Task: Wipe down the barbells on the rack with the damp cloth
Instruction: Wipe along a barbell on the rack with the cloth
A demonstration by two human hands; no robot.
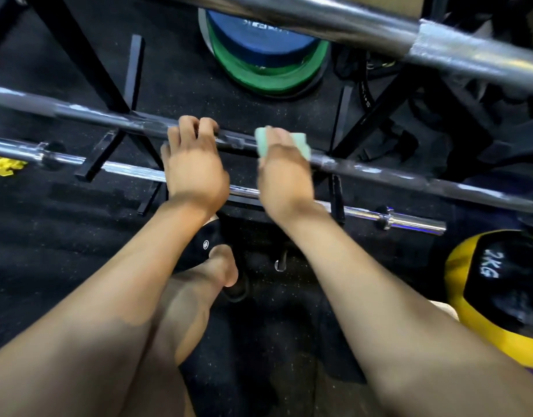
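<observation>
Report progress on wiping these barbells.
Done: nothing shows as finished. In hand: the right hand presses the green cloth around the dark middle barbell, while the left hand grips that bar. Left: white smears remain along it; whether the chrome lower barbell and upper barbell have been wiped cannot be told.

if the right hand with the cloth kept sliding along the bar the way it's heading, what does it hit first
Sliding rightward, the right hand with the cloth seems free along the dark barbell to the frame edge; direction is a guess.
</observation>
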